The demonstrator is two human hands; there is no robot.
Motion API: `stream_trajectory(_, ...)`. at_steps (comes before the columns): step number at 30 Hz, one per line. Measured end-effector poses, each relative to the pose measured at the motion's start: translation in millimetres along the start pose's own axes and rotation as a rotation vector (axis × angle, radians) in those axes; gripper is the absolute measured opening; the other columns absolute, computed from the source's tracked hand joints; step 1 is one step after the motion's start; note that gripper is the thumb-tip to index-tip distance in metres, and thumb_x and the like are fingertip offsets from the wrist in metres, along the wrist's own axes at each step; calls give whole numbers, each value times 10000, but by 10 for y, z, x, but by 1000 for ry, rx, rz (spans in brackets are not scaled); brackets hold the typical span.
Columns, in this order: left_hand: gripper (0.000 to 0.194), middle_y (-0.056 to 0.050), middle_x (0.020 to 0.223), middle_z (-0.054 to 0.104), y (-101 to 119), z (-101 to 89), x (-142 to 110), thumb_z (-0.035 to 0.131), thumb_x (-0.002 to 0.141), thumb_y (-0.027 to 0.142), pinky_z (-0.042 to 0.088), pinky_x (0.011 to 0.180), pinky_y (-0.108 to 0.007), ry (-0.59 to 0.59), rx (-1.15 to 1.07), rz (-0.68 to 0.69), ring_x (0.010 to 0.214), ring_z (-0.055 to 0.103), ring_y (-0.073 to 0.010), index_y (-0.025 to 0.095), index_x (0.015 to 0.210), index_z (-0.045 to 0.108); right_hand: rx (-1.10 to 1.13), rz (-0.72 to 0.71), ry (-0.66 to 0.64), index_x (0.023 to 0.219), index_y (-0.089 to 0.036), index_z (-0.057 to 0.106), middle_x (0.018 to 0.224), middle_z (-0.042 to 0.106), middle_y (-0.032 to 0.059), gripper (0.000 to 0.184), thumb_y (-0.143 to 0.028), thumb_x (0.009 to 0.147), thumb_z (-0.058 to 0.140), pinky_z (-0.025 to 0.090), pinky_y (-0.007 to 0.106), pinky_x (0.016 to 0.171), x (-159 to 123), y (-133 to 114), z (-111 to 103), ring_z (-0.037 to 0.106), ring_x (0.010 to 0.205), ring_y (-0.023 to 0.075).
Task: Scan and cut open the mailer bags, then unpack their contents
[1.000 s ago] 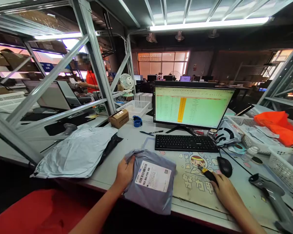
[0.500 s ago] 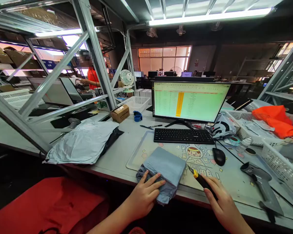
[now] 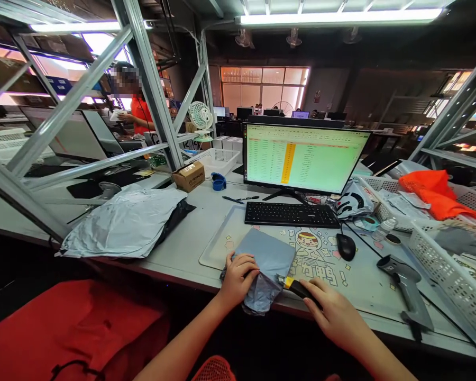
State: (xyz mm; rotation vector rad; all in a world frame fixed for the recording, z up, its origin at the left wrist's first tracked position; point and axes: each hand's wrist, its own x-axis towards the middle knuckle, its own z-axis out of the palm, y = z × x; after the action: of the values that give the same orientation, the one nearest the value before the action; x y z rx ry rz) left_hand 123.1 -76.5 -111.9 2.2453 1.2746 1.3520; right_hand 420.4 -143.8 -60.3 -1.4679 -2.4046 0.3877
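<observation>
Package (image 3: 267,248) on mat (image 3: 218,248), at near edge of surface (image 3: 208,203). Left hand (image 3: 239,276) on package's left part; right hand (image 3: 333,309) to right, cutter (image 3: 299,288) in it, tip at package's right side. Keyboard (image 3: 291,214) behind package, monitor (image 3: 301,159) behind keyboard. Mouse (image 3: 346,247) right of package; scanner (image 3: 404,291) farther right, nearer front. Large bag (image 3: 122,222) at left, carton (image 3: 189,176) behind it.

"LE PERFUME" on brown carton (image 3: 189,177), Chinese characters (image 3: 319,273) and "!" on desk mat (image 3: 216,250), illegible rows on monitor (image 3: 317,161)
</observation>
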Motion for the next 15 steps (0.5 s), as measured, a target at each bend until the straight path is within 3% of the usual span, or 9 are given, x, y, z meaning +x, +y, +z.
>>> stream_trajectory(6, 123, -32, 911, 678, 70, 76, -92, 548, 974, 219, 400, 920, -349, 175, -89, 174, 937, 620, -183, 213, 884, 632, -101, -68, -87, 1428, -235, 565, 1231, 592, 112, 418, -289, 1038, 426, 556, 414, 913, 161, -223, -160, 646, 1031, 251)
stream_trajectory(10, 146, -23, 863, 629, 151, 44, -185, 494, 998, 206, 426, 866, -302, 106, -112, 242, 877, 588, -166, 203, 880, 579, -173, -129, -80, 1389, -287, 606, 1107, 615, 86, 395, -301, 997, 552, 543, 370, 809, 268, -323, -113, 649, 923, 245)
stream_trajectory(12, 175, -12, 825, 606, 173, 5, -239, 467, 1014, 218, 416, 853, -296, 52, -114, 266, 840, 571, -157, 199, 864, 556, -206, -173, -38, 1406, -324, 595, 1097, 613, 84, 430, -308, 976, 598, 530, 357, 805, 308, -218, -94, 643, 923, 243)
stream_trajectory(15, 196, -6, 807, 570, 139, -65, -321, 439, 1027, 232, 411, 838, -290, 53, -124, 281, 812, 544, -147, 198, 853, 521, -281, -97, 54, 1428, -328, 593, 1151, 617, 102, 435, -303, 996, 552, 521, 339, 769, 343, 246, -156, 651, 889, 232)
